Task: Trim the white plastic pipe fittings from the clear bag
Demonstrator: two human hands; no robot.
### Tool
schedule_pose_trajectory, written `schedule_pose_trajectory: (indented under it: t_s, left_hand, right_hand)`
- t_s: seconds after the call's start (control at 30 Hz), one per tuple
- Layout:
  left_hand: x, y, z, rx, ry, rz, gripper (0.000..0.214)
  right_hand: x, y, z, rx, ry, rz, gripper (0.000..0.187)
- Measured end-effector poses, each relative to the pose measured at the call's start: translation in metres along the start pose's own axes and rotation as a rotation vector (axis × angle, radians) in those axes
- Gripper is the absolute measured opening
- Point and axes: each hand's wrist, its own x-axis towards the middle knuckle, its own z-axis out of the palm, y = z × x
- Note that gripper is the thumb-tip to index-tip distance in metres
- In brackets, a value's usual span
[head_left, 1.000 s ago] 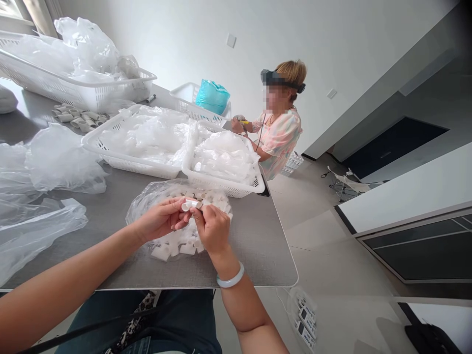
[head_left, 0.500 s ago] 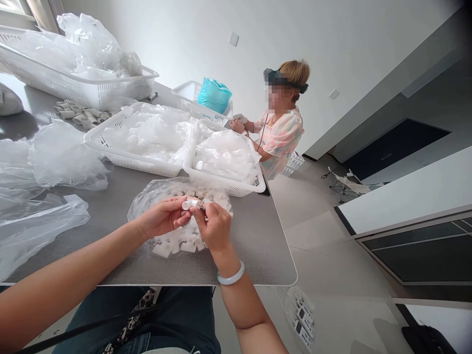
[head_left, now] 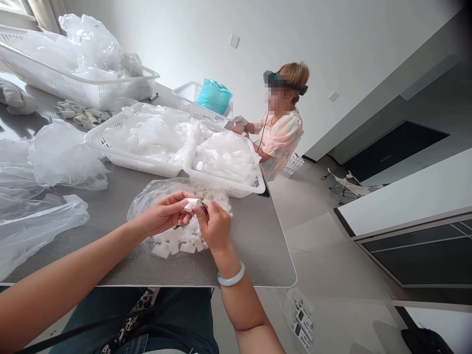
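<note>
The left hand pinches 1 white tube in its fingertips, its long axis nearly level, 1 end toward the right hand. That hand closes on a small dark-tipped tool at that end. Both hands are above 1 clear plastic bag of white tubes on a grey table, near 4 white baskets.

At the upper left, a white plastic basket heaped with clear plastic bags sits on the grey table, and two similar baskets stand side by side at centre. Beyond them, a teal bag lies in another basket, beside a seated co-worker in a pastel blouse and headset.
</note>
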Motion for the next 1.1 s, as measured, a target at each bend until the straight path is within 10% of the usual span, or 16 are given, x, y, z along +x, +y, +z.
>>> schedule_pose_trajectory:
  t_s: [1.1]
  left_hand:
    - [-0.0035,0.0046,0.0083,0.345,0.147,0.065,0.03]
  right_hand:
    - [0.0043,0.0002,-0.0064,-0.048,-0.015,-0.05,0.062]
